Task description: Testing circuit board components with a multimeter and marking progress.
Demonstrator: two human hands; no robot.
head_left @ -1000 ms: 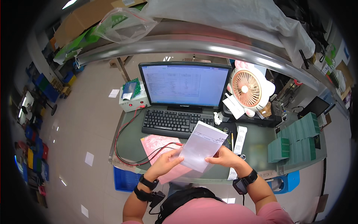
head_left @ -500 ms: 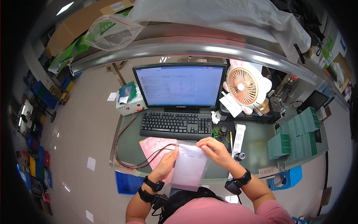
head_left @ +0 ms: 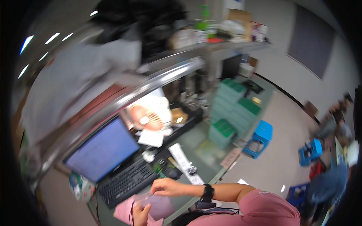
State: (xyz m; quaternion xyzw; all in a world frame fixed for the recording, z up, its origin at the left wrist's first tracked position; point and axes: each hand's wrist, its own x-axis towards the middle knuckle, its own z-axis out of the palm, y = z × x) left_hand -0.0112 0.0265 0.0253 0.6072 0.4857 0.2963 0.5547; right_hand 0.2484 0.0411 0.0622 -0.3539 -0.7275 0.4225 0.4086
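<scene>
Over the green desk (head_left: 209,167), a plastic sleeve (head_left: 163,205) — probably light, limp and slippery, best held by its edges — sits pinched between fingers of the right hand (head_left: 166,187) and left hand (head_left: 141,214).

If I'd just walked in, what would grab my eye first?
Probably the bright pink-and-white fan, just right of the computer screen. Next, the green stacks farther right on the desk. Low in the picture, the left hand and right hand hold a thin, see-through sleeve.
</scene>
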